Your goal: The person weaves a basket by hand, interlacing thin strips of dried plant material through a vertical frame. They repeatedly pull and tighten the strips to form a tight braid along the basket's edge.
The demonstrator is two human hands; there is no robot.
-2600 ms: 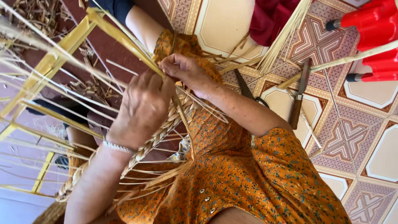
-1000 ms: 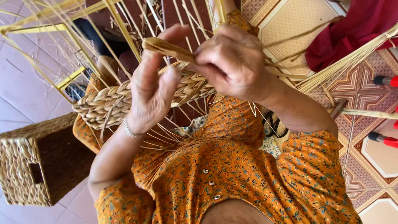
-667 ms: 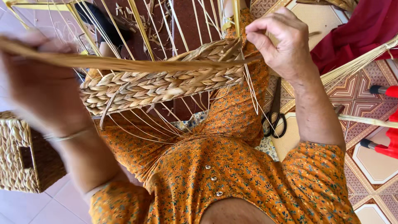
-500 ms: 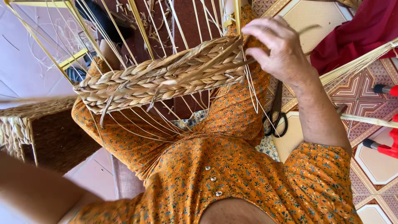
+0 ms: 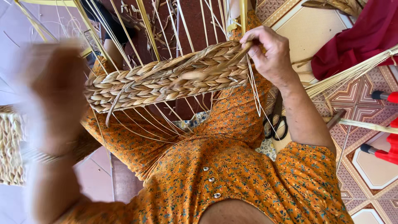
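While our right hand (image 5: 271, 54) pinches a flat straw strand (image 5: 215, 68) against the far end of the woven band (image 5: 166, 81), fingers closed tight on it near the yellow frame post (image 5: 243, 12), our left hand (image 5: 52, 95) is only a blur at the left edge, and we cannot tell whether it is open or closed, or whether it holds anything. A second ago both hands crowded together on the weave; now the left has swung well clear toward the outside, while the right has stayed at the band's end. We judge that a strand has just been drawn through and is being pulled taut, with the right hand anchoring the row. The plaited band sits across thin upright stakes (image 5: 166, 25) over our lap, its loose ends trailing down onto the orange floral dress (image 5: 224, 166). Farther out, black-handled scissors (image 5: 277, 122) lie on the patterned tile floor (image 5: 365, 103), a red cloth (image 5: 360, 37) beyond, and a finished woven basket (image 5: 10, 149) at the left.
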